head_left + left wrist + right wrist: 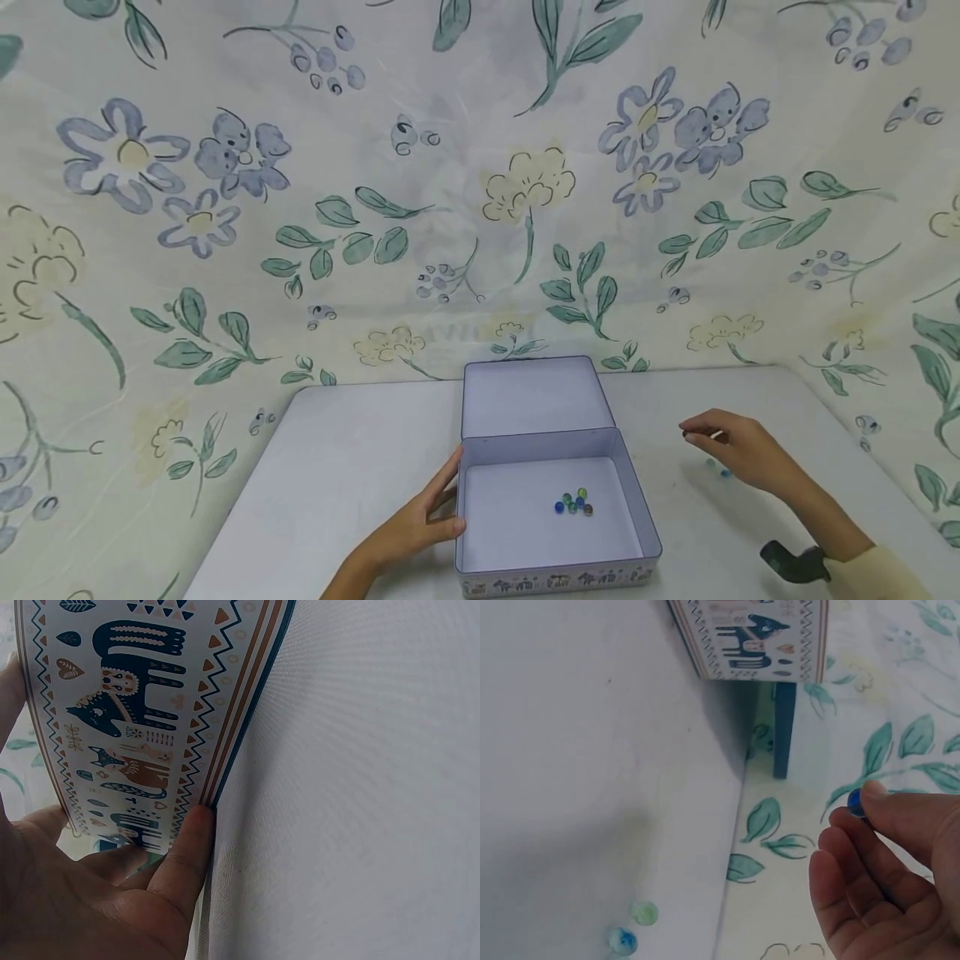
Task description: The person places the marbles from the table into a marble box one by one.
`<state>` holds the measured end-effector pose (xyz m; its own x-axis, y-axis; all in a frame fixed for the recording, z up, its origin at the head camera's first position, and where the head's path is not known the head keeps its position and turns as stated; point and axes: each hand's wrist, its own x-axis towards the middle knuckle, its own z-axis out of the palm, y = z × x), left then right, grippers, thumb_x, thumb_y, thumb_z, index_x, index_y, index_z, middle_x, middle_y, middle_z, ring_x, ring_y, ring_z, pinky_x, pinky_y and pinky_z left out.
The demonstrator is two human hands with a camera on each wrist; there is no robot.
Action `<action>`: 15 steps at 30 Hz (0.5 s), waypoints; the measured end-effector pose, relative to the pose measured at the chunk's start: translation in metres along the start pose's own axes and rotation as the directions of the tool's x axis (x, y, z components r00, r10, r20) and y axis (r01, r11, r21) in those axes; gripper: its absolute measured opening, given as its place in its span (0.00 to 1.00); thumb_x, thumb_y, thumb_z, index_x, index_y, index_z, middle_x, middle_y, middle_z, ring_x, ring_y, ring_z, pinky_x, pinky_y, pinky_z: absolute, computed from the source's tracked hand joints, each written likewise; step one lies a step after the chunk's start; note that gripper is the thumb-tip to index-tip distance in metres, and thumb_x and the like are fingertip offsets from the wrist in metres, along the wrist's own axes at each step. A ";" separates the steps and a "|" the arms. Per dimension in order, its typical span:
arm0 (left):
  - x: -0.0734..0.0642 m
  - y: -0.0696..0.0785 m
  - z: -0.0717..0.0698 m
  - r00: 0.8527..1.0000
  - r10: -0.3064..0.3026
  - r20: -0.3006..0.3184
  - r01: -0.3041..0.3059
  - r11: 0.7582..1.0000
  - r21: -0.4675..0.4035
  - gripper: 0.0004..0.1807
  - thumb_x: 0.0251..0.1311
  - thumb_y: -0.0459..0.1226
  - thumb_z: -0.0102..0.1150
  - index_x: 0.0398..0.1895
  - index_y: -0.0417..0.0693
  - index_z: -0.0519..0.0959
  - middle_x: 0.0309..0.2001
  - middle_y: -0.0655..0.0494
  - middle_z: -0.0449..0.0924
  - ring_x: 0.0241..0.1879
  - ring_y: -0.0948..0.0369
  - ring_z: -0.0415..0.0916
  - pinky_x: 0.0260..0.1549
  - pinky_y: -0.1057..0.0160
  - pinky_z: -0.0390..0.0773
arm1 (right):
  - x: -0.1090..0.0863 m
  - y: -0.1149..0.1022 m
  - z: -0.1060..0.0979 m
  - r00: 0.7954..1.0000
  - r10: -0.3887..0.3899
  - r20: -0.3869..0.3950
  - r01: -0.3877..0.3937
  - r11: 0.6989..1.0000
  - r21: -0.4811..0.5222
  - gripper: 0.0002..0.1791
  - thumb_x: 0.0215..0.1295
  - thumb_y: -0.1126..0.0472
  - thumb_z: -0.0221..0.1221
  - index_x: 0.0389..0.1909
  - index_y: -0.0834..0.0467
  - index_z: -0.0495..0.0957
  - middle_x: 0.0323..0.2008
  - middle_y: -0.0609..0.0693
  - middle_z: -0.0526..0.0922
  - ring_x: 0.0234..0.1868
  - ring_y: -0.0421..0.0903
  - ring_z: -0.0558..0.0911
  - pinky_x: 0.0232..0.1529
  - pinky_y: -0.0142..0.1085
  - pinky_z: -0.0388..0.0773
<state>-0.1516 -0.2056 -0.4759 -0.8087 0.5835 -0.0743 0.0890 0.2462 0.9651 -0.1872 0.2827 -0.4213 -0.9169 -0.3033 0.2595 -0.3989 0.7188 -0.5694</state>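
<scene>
A small, glossy, deep-blue marble (856, 802), round and glass-like, is pinched between the thumb and forefinger of a person's right hand (738, 450); the other fingers curl loosely below the pinch. The hand is raised above the worktop (360, 475), to the right of a shallow tin box (558, 579) and apart from it.

Near that hand, on the smooth white worktop, lie a pale green marble (644, 913) and a clear marble with blue swirls (622, 940), just beside each other.

The box is rectangular with rounded corners and thin walls. Its inside is plain and pale, and its outside is printed with dark-blue horses, a fox, hearts, leaves and zigzag borders. A cluster of marbles (572, 507) in blue, green, yellow-green and brown sits on its floor, right of the middle. The box's right wall (639, 492) stands between them and the right hand. The flat lid (536, 398) is raised and leans back from the rear edge.

The left hand (408, 525) rests against the box's left outer wall, thumb and fingers spread apart.

A cream sleeve (881, 575) and a black strap (793, 562) show at the right wrist. Behind everything hangs a creased, pale cloth (450, 167) patterned with blue and yellow flowers and green leaves.
</scene>
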 end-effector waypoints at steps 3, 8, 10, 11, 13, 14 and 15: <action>0.000 0.000 0.000 1.000 0.005 -0.001 -0.005 1.000 0.002 0.50 0.69 0.50 0.58 0.81 0.69 0.34 0.81 0.41 0.29 0.74 0.24 0.41 0.67 0.33 0.63 | 0.001 -0.005 0.000 1.000 -0.022 -0.009 0.022 1.000 -0.014 0.08 0.66 0.65 0.63 0.45 0.57 0.84 0.40 0.48 0.88 0.38 0.27 0.81 0.37 0.28 0.83; 0.000 -0.001 0.001 1.000 0.009 0.002 -0.009 1.000 0.001 0.50 0.69 0.48 0.58 0.81 0.70 0.34 0.81 0.41 0.29 0.74 0.24 0.41 0.67 0.33 0.64 | 0.005 -0.013 0.000 0.999 -0.048 -0.002 0.048 0.999 -0.006 0.08 0.67 0.64 0.63 0.45 0.56 0.84 0.41 0.47 0.88 0.39 0.28 0.81 0.38 0.28 0.83; 0.000 -0.002 0.000 1.000 0.011 0.001 -0.011 1.000 0.002 0.50 0.69 0.48 0.58 0.81 0.69 0.34 0.81 0.41 0.29 0.74 0.24 0.41 0.67 0.32 0.64 | 0.007 -0.016 0.001 0.997 -0.072 -0.001 0.072 0.997 0.006 0.08 0.67 0.64 0.63 0.45 0.55 0.84 0.41 0.46 0.88 0.40 0.28 0.81 0.38 0.28 0.83; 0.000 -0.002 0.000 1.000 0.012 0.000 -0.012 1.000 0.004 0.50 0.69 0.48 0.58 0.81 0.69 0.34 0.81 0.41 0.29 0.74 0.24 0.41 0.67 0.32 0.64 | 0.008 -0.018 0.002 0.996 -0.086 0.000 0.086 0.996 0.011 0.08 0.67 0.64 0.63 0.45 0.55 0.84 0.41 0.46 0.88 0.40 0.28 0.81 0.38 0.28 0.83; 0.000 -0.002 0.000 1.000 0.010 -0.002 -0.010 1.000 0.006 0.50 0.69 0.48 0.58 0.81 0.69 0.34 0.81 0.41 0.29 0.73 0.24 0.41 0.67 0.32 0.63 | 0.011 -0.021 0.004 0.994 -0.112 0.003 0.112 0.993 0.026 0.08 0.66 0.65 0.63 0.45 0.55 0.84 0.41 0.45 0.88 0.39 0.29 0.81 0.38 0.29 0.83; 0.000 -0.002 0.000 1.000 0.008 -0.003 -0.008 1.000 0.007 0.50 0.69 0.48 0.58 0.81 0.69 0.34 0.81 0.42 0.29 0.73 0.24 0.41 0.67 0.32 0.63 | 0.012 -0.023 0.006 0.992 -0.123 0.005 0.123 0.992 0.034 0.09 0.66 0.65 0.63 0.45 0.55 0.84 0.41 0.45 0.88 0.39 0.29 0.81 0.37 0.29 0.83; 0.000 -0.002 0.000 1.000 0.007 -0.003 -0.006 1.000 0.007 0.50 0.69 0.48 0.58 0.81 0.69 0.34 0.81 0.42 0.29 0.73 0.24 0.41 0.67 0.32 0.63 | 0.013 -0.024 0.007 0.991 -0.130 0.009 0.130 0.991 0.040 0.09 0.66 0.65 0.63 0.45 0.55 0.84 0.41 0.45 0.88 0.39 0.29 0.81 0.37 0.29 0.83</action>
<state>-0.1519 -0.2056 -0.4779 -0.8099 0.5827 -0.0672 0.0983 0.2478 0.9638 -0.1897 0.2569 -0.4093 -0.8573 -0.3999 0.3243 -0.5146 0.6476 -0.5619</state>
